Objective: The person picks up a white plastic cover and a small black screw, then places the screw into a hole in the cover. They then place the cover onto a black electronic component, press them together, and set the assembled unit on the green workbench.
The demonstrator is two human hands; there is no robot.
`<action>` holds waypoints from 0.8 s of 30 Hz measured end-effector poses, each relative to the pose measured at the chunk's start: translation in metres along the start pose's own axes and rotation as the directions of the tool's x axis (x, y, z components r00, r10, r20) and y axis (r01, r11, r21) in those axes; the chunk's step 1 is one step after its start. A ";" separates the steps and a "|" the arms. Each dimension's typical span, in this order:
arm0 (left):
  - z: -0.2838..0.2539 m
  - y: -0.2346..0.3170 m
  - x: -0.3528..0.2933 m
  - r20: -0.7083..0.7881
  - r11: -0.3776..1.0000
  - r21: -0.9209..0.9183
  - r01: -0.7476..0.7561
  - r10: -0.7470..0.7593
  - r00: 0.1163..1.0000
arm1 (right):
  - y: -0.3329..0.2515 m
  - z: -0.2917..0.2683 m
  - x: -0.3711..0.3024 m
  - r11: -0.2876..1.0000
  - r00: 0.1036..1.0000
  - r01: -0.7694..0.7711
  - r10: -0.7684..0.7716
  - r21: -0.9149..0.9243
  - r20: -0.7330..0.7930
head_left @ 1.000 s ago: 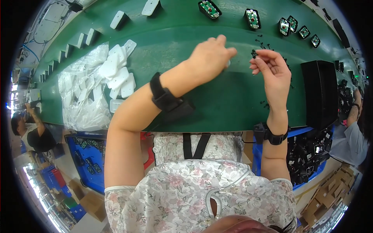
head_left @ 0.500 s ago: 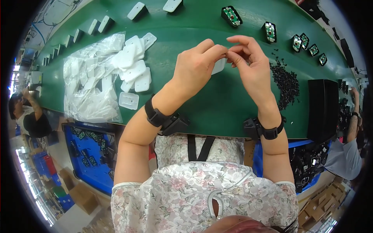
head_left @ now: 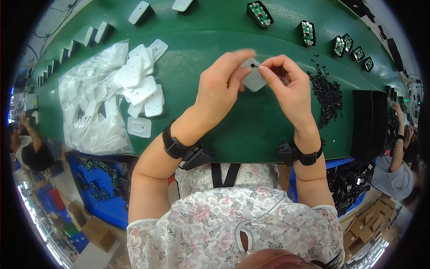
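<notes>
A white rounded plastic cover point(head_left: 255, 82) is held up over the green table, tilted, with a small black plug-like piece point(head_left: 253, 66) at its upper end. My left hand point(head_left: 219, 85) grips the cover at its left edge, thumb against it; the raised index finger is blurred. With thumb and index finger pinched, my right hand point(head_left: 289, 87) is at the black piece on the cover's right side. Its other fingers are curled. To the right of that hand lies a pile of small black pieces point(head_left: 326, 94). Left of my hands is a loose heap of white covers point(head_left: 143, 89).
A clear plastic bag of covers point(head_left: 89, 103) lies on the table point(head_left: 197, 49) at left. Black housings with green circuit boards point(head_left: 308, 33) stand far right, white-topped ones point(head_left: 139, 12) far left. A black box point(head_left: 369, 121) stands at right. Blue bins point(head_left: 96, 193) sit below; people work on both sides.
My hands have parted slightly and the cover has turned so more of its face shows. The black piece is now visible on it. The view has shifted a little.
</notes>
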State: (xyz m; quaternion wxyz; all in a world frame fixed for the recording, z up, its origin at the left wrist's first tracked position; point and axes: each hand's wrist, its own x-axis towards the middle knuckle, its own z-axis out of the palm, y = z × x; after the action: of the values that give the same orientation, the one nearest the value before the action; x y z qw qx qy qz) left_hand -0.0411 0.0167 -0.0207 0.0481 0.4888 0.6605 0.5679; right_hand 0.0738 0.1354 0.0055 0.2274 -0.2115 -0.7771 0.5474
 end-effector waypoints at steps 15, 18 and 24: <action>0.001 0.000 -0.001 0.286 0.564 -0.606 0.561 -0.503 0.815 | 0.000 0.005 -0.001 0.971 0.985 0.087 -0.118 -0.222 -0.127; 0.002 0.001 -0.002 0.259 0.567 -0.634 0.526 -0.485 0.835 | -0.002 0.007 -0.003 0.970 0.990 0.084 -0.107 -0.226 -0.090; 0.007 -0.002 -0.004 0.108 0.704 -0.631 0.326 -0.336 0.936 | 0.004 0.012 -0.004 1.000 0.996 -0.001 0.001 -0.001 -0.084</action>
State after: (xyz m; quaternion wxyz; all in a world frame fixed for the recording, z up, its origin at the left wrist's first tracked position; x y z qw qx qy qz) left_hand -0.0357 0.0195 -0.0269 0.3076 0.3125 0.5043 0.7439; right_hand 0.0705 0.1248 -0.0029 0.2593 -0.2348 -0.7671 0.5378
